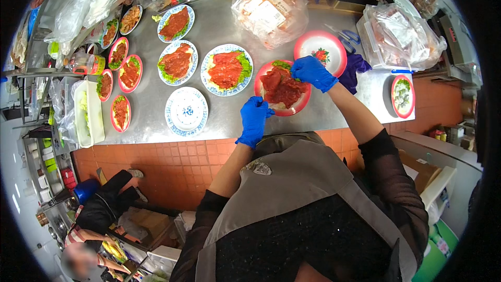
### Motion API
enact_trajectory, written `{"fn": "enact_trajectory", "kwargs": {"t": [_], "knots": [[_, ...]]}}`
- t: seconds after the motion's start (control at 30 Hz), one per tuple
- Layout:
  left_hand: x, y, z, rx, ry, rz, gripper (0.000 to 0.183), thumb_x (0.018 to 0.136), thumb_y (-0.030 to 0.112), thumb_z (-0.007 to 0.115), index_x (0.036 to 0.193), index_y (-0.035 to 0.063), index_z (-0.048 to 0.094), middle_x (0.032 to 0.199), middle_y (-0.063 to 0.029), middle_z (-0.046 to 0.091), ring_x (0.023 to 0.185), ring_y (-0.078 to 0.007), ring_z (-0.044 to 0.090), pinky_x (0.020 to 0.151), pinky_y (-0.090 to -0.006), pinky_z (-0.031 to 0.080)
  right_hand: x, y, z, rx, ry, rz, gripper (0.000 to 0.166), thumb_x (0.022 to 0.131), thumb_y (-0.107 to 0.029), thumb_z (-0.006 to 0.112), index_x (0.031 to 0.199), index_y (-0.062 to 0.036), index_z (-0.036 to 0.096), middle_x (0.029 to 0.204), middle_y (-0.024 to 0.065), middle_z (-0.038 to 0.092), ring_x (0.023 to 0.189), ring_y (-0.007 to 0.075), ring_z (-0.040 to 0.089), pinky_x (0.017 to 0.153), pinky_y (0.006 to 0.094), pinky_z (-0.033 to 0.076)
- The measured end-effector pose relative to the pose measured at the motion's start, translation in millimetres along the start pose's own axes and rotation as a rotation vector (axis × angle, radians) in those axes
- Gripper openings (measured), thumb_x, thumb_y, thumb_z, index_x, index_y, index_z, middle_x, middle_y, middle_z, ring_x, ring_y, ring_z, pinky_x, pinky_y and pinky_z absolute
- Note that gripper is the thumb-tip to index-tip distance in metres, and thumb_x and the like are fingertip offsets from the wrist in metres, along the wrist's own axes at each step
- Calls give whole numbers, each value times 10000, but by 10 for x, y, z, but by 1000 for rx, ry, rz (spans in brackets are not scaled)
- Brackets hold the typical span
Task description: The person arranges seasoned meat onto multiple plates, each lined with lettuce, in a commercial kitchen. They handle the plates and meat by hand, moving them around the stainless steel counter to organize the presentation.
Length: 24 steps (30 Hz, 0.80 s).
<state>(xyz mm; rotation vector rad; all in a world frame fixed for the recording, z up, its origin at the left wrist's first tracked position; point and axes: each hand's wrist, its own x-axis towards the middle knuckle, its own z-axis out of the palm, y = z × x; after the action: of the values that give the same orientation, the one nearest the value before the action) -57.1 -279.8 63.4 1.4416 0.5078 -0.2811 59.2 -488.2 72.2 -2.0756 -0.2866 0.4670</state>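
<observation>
Both my hands wear blue disposable gloves and work at a red-rimmed plate (300,105) near the table's front edge. Dark red marinated meat slices (283,88) lie on it over lettuce (281,64). My right hand (314,73) is at the plate's upper right, its bent fingers closed on the edge of the meat. At the lower left rim is my left hand (253,119), fingers drawn together; whether they pinch anything is hidden. Behind my right hand stands a red-rimmed plate with a flower print (313,41), with no food on it.
Left are blue-patterned plates of meat (227,70), a bare blue-patterned plate (186,111), several red-rimmed plates (130,73) and a pale bin (90,113). Bagged meat (270,9), scissors (347,41) and a clear tub (370,43) stand behind. Another person (98,211) is at lower left.
</observation>
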Motion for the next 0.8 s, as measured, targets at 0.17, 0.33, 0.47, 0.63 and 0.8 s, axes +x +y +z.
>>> {"fn": "enact_trajectory", "kwargs": {"t": [0.17, 0.33, 0.47, 0.63, 0.8], "knots": [[22, 59, -123, -27, -28, 3, 129, 807, 2, 509, 918, -59, 484, 783, -140, 575, 629, -238, 620, 546, -286, 521, -41, -170, -36, 141, -34, 69, 100, 656, -91, 599, 704, -10, 629, 611, 100, 598, 526, 157, 572, 504, 279, 461], [8, 168, -220, -69, -70, -8, 148, 809, 4, 508, 941, -60, 489, 816, -144, 583, 628, -241, 622, 548, -286, 515, -97, -340, -55, 179, -18, 97, 95, 660, -47, 601, 732, 10, 624, 635, 86, 608, 536, 139, 568, 511, 268, 466], [-45, 296, -280, -94, -84, -28, 144, 812, 7, 506, 943, -52, 496, 845, -145, 586, 632, -236, 622, 550, -284, 511, -90, -344, -17, 190, 13, 44, 102, 663, -63, 613, 735, 8, 626, 635, 89, 608, 545, 144, 572, 517, 270, 467], [-19, 309, -446, -106, -90, 20, 150, 815, 6, 506, 957, -44, 498, 851, -142, 588, 631, -240, 620, 553, -287, 514, -58, -515, 45, 113, 21, 50, 115, 669, -90, 628, 753, -13, 633, 661, 103, 617, 556, 158, 583, 537, 283, 470], [-153, 457, -692, -171, -44, 37, 155, 816, 15, 505, 959, -45, 516, 822, -123, 589, 595, -185, 608, 522, -255, 490, -14, -796, 211, 75, 9, -27, 124, 678, -120, 630, 748, -18, 632, 660, 106, 618, 566, 158, 587, 537, 288, 464]]}}
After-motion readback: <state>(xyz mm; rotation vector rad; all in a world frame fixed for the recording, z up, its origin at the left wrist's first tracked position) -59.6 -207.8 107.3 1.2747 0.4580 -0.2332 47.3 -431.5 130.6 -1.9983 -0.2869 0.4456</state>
